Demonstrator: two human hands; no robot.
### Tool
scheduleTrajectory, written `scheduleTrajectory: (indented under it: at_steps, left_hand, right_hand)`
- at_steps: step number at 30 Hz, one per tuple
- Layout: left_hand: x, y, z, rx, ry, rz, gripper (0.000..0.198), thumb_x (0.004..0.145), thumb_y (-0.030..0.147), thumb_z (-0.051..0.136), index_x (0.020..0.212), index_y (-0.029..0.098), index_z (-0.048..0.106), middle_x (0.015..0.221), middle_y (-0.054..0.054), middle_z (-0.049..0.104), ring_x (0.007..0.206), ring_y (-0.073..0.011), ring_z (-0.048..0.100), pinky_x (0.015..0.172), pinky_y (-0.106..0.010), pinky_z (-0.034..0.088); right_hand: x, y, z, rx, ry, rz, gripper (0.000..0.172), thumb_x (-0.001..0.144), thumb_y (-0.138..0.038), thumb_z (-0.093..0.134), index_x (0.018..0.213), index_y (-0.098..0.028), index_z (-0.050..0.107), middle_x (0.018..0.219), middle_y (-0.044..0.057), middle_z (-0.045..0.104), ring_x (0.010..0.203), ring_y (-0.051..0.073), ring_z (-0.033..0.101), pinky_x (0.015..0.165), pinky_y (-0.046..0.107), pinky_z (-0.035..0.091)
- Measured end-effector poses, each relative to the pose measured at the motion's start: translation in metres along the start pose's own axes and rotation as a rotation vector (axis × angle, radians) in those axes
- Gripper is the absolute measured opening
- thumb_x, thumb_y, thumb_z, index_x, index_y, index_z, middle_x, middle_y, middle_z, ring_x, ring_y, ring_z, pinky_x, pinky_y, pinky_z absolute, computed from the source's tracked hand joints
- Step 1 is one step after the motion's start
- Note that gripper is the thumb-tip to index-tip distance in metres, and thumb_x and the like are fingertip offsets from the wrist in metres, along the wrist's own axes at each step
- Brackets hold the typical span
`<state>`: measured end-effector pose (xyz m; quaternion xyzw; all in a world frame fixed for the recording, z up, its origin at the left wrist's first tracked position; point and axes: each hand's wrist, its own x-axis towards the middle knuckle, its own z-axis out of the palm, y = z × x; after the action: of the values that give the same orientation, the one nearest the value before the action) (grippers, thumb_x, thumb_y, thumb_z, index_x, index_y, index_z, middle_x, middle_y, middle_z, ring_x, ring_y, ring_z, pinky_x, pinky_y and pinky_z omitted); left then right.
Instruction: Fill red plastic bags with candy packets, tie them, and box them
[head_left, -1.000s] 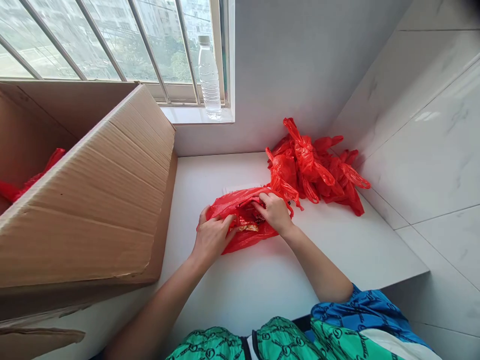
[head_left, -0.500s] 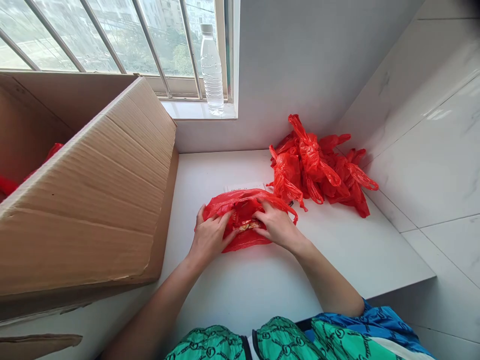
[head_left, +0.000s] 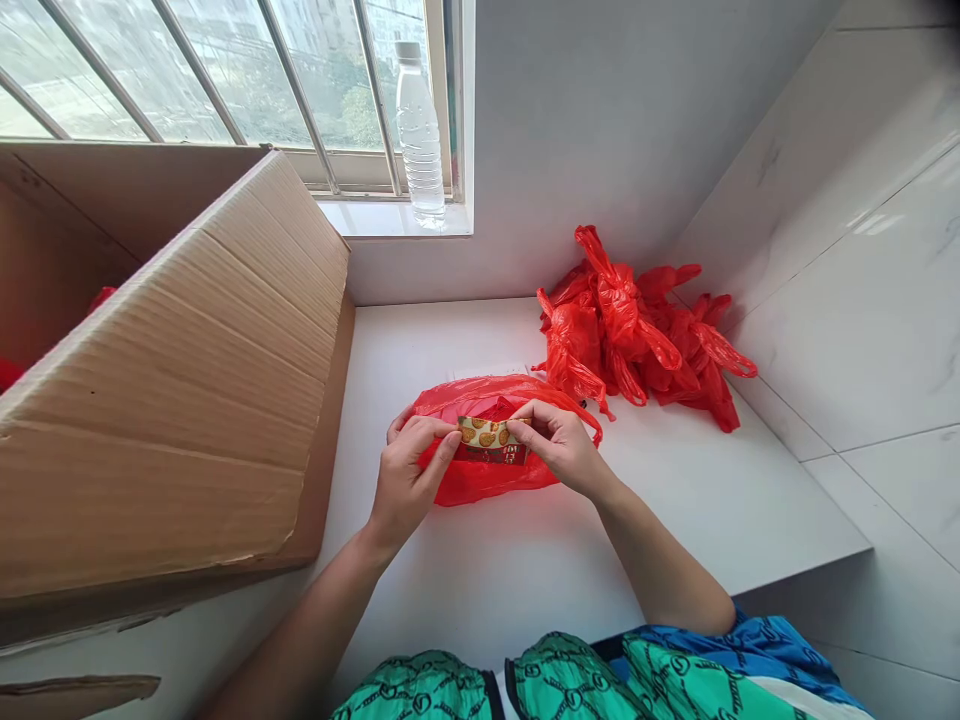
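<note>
A red plastic bag [head_left: 480,480] lies on the white counter [head_left: 525,570] in front of me. Just above its mouth I hold a small snack packet [head_left: 491,438] printed with biscuits, gold above and red below. My left hand [head_left: 405,478] pinches the packet's left end between thumb and fingers. At the packet's right end my right hand [head_left: 561,445] grips it the same way. Part of the packet is hidden behind my fingers.
A pile of several knotted red bags [head_left: 637,330] lies at the back right against the tiled wall. A large open cardboard box [head_left: 180,400] stands at the left, with red plastic inside. A clear water bottle [head_left: 418,125] stands on the window sill.
My hands were inside the red bag; now they have lifted a small snack packet out of its mouth and hold it by both ends.
</note>
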<state>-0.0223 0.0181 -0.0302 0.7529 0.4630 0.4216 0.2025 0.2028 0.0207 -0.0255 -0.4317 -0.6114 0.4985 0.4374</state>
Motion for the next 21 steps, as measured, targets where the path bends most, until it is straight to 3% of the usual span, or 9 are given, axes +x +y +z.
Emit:
scheduleTrajectory:
  at_steps: [5,8,14,17,21]
  left_hand:
    - [0.004,-0.001,-0.006,-0.097,-0.021,-0.189,0.032,0.097,0.042,0.05,0.073,0.022,0.059,0.069,0.003,0.063,0.069,-0.0151,0.057,0.108,-0.038,0.041]
    - [0.005,-0.004,-0.008,-0.095,-0.002,-0.223,0.034,0.096,0.044,0.05,0.072,0.022,0.059,0.072,0.002,0.065,0.071,-0.0156,0.059,0.105,-0.037,0.043]
    - [0.003,-0.01,-0.009,0.109,-0.049,-0.025,0.025,0.098,0.034,0.049,0.079,0.022,0.061,0.075,0.005,0.068,0.07,-0.012,0.061,0.119,-0.041,0.026]
    - [0.003,-0.009,-0.01,0.174,-0.086,0.053,0.025,0.098,0.033,0.049,0.078,0.023,0.061,0.075,0.004,0.068,0.072,-0.0126,0.062,0.119,-0.042,0.023]
    - [0.003,-0.005,-0.008,0.127,-0.073,0.02,0.026,0.099,0.033,0.047,0.08,0.023,0.061,0.076,0.005,0.068,0.072,-0.0121,0.062,0.118,-0.041,0.026]
  right_hand:
    - [0.003,0.002,0.006,0.211,-0.036,0.092,0.032,0.087,-0.05,0.067,0.078,-0.019,0.06,0.073,-0.001,0.062,0.067,0.013,0.059,0.065,0.028,0.051]
    - [0.004,0.004,0.007,0.302,-0.076,0.149,0.032,0.087,-0.049,0.069,0.08,-0.019,0.061,0.076,-0.001,0.066,0.07,0.013,0.063,0.07,0.029,0.054]
    - [0.004,0.005,0.008,0.274,-0.221,0.224,0.035,0.087,-0.053,0.067,0.09,-0.019,0.062,0.087,0.002,0.07,0.08,0.016,0.067,0.077,0.032,0.055]
    - [0.004,0.006,0.012,0.166,-0.212,0.187,0.036,0.087,-0.054,0.066,0.09,-0.018,0.064,0.082,0.0,0.067,0.074,0.014,0.062,0.069,0.027,0.05]
    - [0.003,0.005,0.017,0.179,-0.181,0.146,0.036,0.087,-0.052,0.067,0.078,-0.018,0.06,0.069,-0.003,0.059,0.062,0.011,0.053,0.059,0.025,0.042]
